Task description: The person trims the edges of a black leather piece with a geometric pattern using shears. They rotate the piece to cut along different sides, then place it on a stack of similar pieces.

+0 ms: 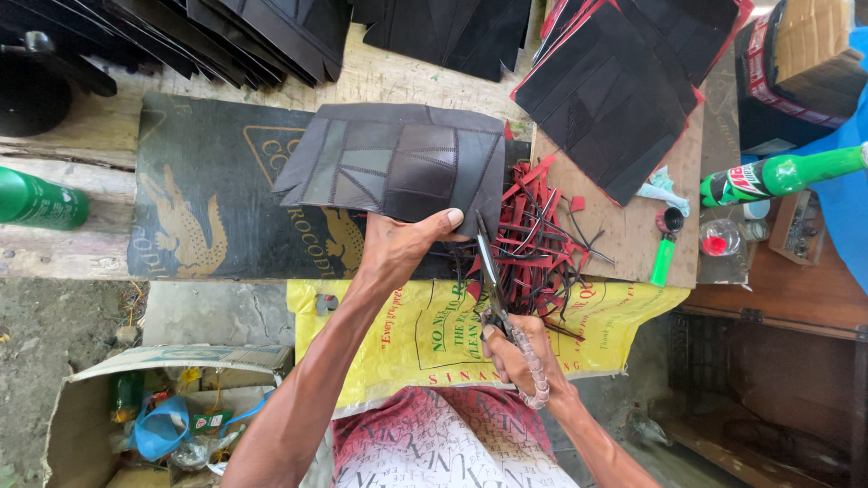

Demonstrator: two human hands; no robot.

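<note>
My left hand grips the near edge of a black patchwork leather panel, holding it flat above a dark mat with a gold crocodile picture. My right hand holds a pair of scissors by the handles. The blades point away from me, their tips at the panel's near right corner, next to my left thumb. A heap of red and black trimmed strips lies just right of the scissors.
Stacks of black panels, some red-backed, lie along the bench's far side. Green bottles lie at left and right. A green lighter sits on a brown board. A yellow sack covers my lap; an open cardboard box stands lower left.
</note>
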